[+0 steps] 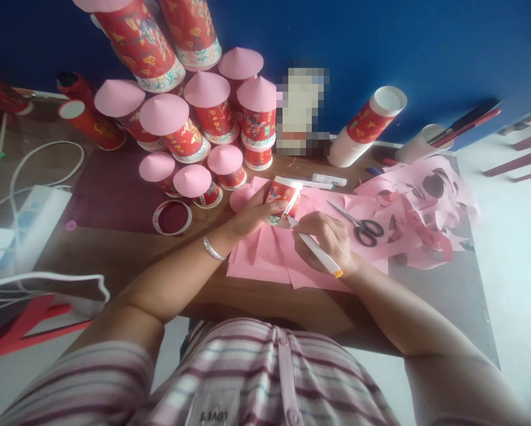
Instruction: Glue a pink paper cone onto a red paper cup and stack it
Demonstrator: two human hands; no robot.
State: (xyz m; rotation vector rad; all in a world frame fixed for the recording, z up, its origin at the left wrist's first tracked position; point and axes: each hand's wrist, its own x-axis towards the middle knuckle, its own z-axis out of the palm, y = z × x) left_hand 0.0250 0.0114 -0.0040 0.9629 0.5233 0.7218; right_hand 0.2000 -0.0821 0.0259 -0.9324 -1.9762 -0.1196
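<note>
My left hand (pixel 257 214) is wrapped round a red patterned paper cup (pixel 279 192) with white bands and keeps it tilted above the pink paper. A white marker with an orange end (pixel 321 255) sits in the closed fingers of my right hand (pixel 327 236); its tip is at the cup's lower band, where green marks show. Sheets of pink paper (pixel 265 263) lie under both hands. Just right of my right hand is a pair of scissors (pixel 365 229) with dark handles. A pink paper cone (pixel 242 199) lies beside my left hand.
Red cups with pink cone tops (pixel 165 115) stand stacked at the back left. An open cup (pixel 171 217) sits nearby. Cut pink scraps (pixel 425 201) are piled right, near a red-and-white cup stack (pixel 367 124) and a pen holder (pixel 425 144). White cables (pixel 47 275) run along the left.
</note>
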